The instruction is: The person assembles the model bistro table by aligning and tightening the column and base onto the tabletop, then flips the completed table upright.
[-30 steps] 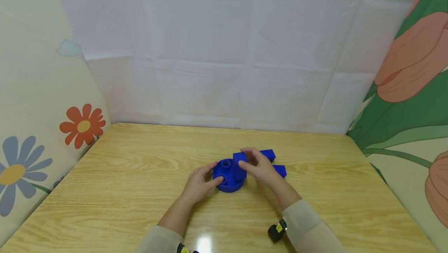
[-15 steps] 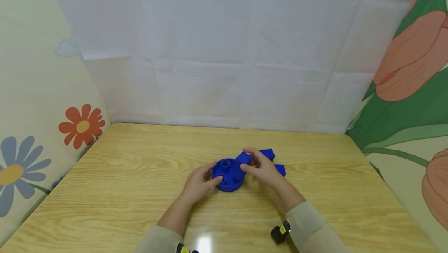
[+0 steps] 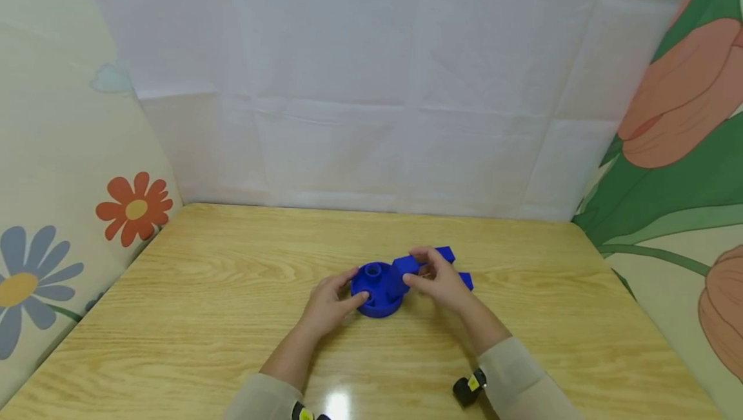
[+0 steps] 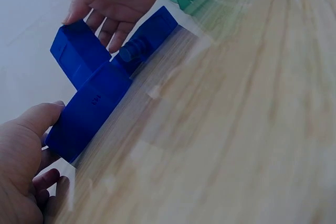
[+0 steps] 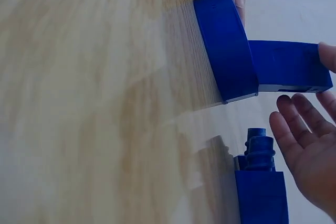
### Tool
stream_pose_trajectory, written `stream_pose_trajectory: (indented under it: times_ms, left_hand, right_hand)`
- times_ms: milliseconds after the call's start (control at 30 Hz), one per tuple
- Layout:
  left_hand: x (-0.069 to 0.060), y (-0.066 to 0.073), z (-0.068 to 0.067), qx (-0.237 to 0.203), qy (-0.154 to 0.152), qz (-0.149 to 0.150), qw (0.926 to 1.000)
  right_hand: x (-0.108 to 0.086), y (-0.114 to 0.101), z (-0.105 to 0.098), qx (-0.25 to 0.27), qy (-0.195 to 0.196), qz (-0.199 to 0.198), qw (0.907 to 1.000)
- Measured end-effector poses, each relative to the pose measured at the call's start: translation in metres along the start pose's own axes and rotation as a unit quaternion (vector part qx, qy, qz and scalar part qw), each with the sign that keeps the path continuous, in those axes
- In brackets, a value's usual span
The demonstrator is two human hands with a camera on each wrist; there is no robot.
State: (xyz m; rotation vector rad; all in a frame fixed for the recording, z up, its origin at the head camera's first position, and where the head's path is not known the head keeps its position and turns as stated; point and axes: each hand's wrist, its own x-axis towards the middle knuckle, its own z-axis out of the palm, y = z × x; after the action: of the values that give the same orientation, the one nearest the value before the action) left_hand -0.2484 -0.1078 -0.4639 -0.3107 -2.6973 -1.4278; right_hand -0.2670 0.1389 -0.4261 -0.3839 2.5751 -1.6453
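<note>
A round blue disc [image 3: 377, 307], like a small stool seat with raised sockets, rests on the table. My left hand [image 3: 329, 305] grips its left side, thumb at the near rim and fingers at the far one. On the disc's right side stands a blue square leg [image 3: 406, 265], its lower end hidden at the disc. My right hand [image 3: 444, 281] pinches the leg's upper end between thumb and fingertip; the other fingers stay off it, as the right wrist view shows. Beyond that hand lie two more blue legs, a far one [image 3: 445, 253] and a near one [image 3: 467, 280].
One loose leg shows a threaded peg [image 5: 260, 153] in the right wrist view. Underneath everything is a wood-grain table [image 3: 232, 317]. A white cloth [image 3: 348, 117] hangs behind it, with flower-printed cloths at both sides.
The upright leg has turned on the disc, so its top now faces another way. My right hand has shifted slightly right with it. My left hand and the disc hold almost still.
</note>
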Motion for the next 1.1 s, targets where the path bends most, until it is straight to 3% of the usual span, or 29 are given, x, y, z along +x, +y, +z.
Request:
stream_pose_trajectory:
  times_ms: [467, 700, 933, 1100]
  left_hand:
    - [0.001, 0.000, -0.001, 0.001, 0.006, 0.007, 1.0000]
    - [0.001, 0.000, 0.000, 0.000, 0.006, 0.010, 0.9999]
    - [0.001, -0.001, 0.001, -0.002, 0.003, 0.003, 1.0000]
    - [0.002, -0.002, 0.001, -0.005, 0.005, 0.007, 1.0000]
  right_hand:
    - [-0.008, 0.002, -0.005, 0.048, -0.008, -0.040, 0.9980]
    - [-0.009, 0.003, -0.005, 0.054, -0.009, -0.027, 0.9982]
    - [-0.011, 0.000, 0.001, 0.049, 0.015, 0.003, 0.9987]
    - [-0.012, 0.001, 0.004, 0.048, 0.033, 0.004, 0.9983]
